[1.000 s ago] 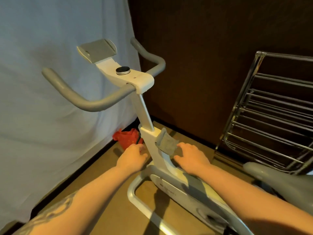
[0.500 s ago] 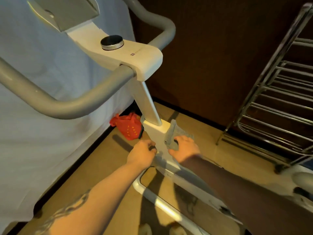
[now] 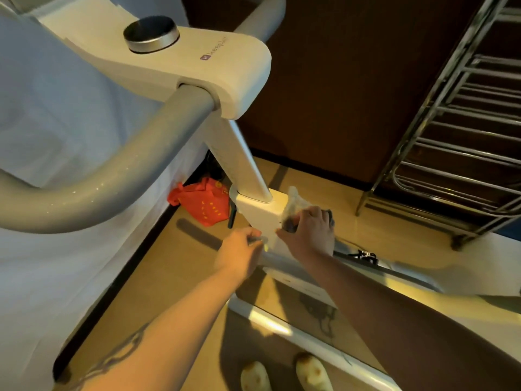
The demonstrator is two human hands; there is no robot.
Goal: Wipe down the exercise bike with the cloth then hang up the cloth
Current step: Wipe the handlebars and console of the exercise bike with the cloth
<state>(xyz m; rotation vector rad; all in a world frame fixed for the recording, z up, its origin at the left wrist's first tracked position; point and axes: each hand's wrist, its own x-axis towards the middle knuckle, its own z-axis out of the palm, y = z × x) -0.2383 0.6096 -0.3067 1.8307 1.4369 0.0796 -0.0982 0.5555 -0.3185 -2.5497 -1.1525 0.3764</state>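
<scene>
The white exercise bike fills the view, its grey handlebar and round dial close to the camera. My right hand presses a bunched grey cloth against the right side of the frame block below the stem. My left hand rests against the left side of that same block, fingers curled on a small grey part there; what it grips is blurred.
A chrome wire rack stands at the right against the dark wall. A red bag lies on the floor by the white sheet at left. The bike's base rail and two feet show below.
The view has moved closer and lower toward the bike. My right hand with the cloth has shifted up along the frame block; my left hand stays at the block's left side.
</scene>
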